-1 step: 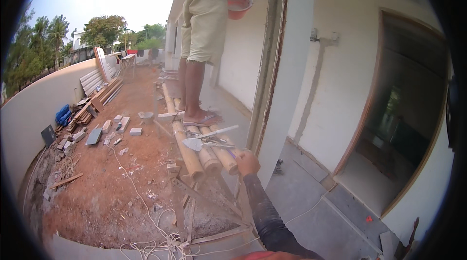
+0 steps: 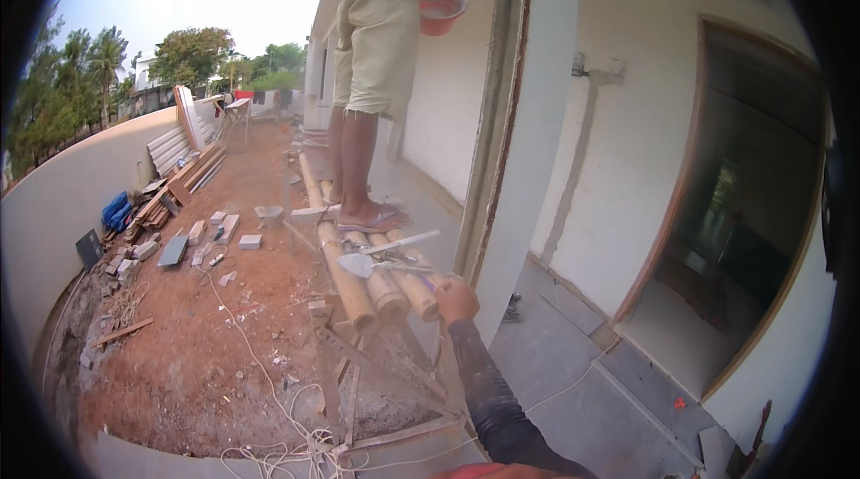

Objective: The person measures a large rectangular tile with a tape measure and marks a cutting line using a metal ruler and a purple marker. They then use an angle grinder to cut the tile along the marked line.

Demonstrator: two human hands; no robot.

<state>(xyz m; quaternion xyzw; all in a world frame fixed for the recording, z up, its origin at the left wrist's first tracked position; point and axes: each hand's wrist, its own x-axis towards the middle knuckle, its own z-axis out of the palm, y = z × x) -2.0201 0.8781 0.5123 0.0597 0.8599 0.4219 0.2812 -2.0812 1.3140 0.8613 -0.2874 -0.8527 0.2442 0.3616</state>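
Observation:
My right hand (image 2: 457,298) is closed at the near end of a scaffold platform of bamboo poles (image 2: 348,286), beside the rightmost pole. A thin purple piece (image 2: 430,283) shows at its fingers; what the hand grips is mostly hidden. Across the poles, just beyond the hand, lie a pointed trowel (image 2: 356,265) and a long pale strip (image 2: 408,242). Farther along, a person (image 2: 376,49) in light shorts and flip-flops stands on the poles and holds a red bowl (image 2: 441,15) coated with whitish material. My left hand is out of view.
Wooden trestle legs (image 2: 354,398) brace the poles. Tangled white cable (image 2: 309,452) lies below them. Blocks (image 2: 250,242), planks (image 2: 193,166) and a blue bundle (image 2: 116,210) lie on the red soil. A wall edge (image 2: 493,121) rises right of the platform, with a doorway (image 2: 743,192) beyond.

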